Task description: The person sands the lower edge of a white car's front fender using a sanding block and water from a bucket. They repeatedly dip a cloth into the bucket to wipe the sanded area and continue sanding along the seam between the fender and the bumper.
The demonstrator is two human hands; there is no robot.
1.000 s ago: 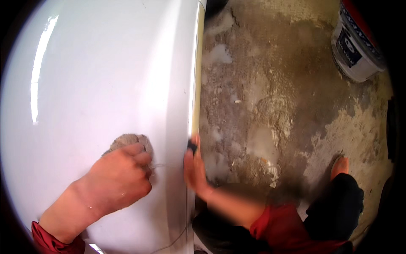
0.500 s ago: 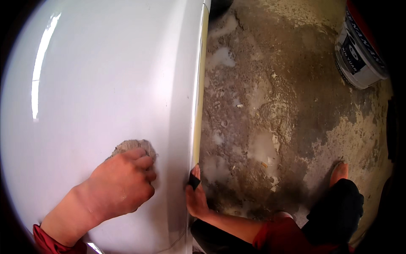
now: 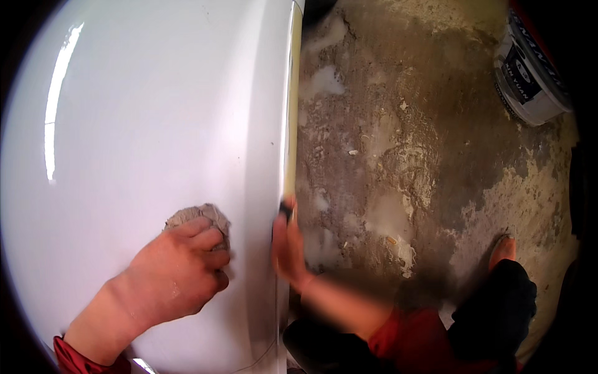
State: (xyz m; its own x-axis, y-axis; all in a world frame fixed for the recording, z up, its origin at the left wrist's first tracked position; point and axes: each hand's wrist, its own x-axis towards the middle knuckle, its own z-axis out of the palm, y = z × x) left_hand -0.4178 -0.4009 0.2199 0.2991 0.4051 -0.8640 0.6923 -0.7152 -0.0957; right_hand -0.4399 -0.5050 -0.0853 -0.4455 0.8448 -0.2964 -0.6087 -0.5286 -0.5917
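Observation:
My left hand is closed on a crumpled grey-brown rag, pressing it on a glossy white panel that takes up the left half of the view. My right hand is at the panel's right edge, closed on a small black block that it holds against the pale yellow strip running along that edge. The right hand and forearm are blurred, and part of the block is covered by the fingers.
A wet, mottled concrete floor lies right of the panel. A white bucket with a dark label stands at the upper right. My dark-trousered leg and bare-looking foot are at the lower right. A dark shape shows at the top.
My right hand slid down the panel's edge with the black block by half a second ago and is now higher up again. My left hand with the rag has shifted only slightly.

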